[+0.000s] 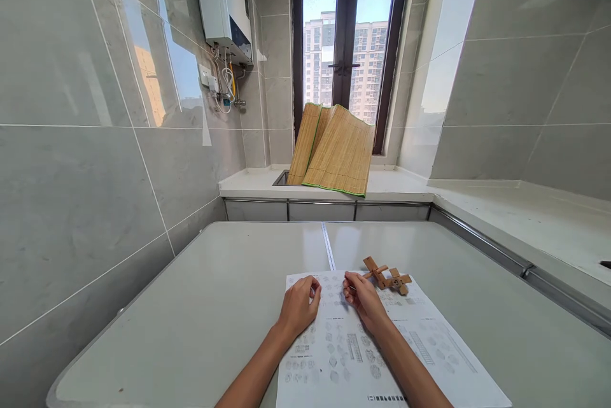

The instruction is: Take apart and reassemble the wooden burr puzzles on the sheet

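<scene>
Lower centre: left hand (300, 303) loosely curled, empty, on the instruction sheet (429, 338); right hand (363, 296) curled beside the wooden puzzle (387, 278), grip unclear.

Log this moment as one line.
left hand: on white printed paper sheet | right hand: same sheet, beside brown wooden cross-shaped puzzle

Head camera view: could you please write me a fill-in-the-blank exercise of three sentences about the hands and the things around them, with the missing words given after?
1. The left hand and the right hand rest on the white printed paper sheet, which lies on the pale grey ____.
2. The small light-brown wooden puzzle lies nearest to the ____ hand.
3. The folded yellow bamboo mat leans in front of the dark-framed ____.

Missing words: table; right; window.
</scene>
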`<state>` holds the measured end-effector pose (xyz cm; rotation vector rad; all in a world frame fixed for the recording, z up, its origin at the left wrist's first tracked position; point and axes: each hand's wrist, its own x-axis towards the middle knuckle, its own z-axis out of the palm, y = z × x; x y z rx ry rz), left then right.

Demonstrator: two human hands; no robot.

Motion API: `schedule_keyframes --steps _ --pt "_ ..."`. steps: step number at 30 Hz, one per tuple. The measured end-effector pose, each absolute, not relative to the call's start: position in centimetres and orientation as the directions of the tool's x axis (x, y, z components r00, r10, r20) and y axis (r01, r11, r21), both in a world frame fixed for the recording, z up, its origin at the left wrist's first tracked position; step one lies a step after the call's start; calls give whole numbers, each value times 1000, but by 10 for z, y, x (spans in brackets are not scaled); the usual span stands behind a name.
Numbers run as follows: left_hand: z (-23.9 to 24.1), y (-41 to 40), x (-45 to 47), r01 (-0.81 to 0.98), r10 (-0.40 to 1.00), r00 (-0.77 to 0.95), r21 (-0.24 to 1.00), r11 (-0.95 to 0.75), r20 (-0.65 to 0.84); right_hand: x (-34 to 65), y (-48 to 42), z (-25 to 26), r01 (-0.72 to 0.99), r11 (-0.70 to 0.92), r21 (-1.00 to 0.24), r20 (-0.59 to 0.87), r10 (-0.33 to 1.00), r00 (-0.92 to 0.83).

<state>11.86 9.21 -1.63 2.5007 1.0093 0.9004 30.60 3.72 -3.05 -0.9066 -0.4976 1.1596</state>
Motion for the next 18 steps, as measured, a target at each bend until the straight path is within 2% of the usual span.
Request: schedule_keyframes --steps 8,11,15,18 --pt "-14 91 119 538 736 546 505 -674 401 311 40 -34 -572 187 -799 -90 902 422" --pt "-13 90 118 543 739 549 506 -670 391 316 39 -31 -576 271 -771 -56 872 486" --pt "-12 90 117 537 726 558 492 -685 401 331 37 -32 -610 442 -658 18 819 573" --pt "-12 90 117 526 718 564 492 -694 409 345 36 -39 -637 522 -567 15 779 626"
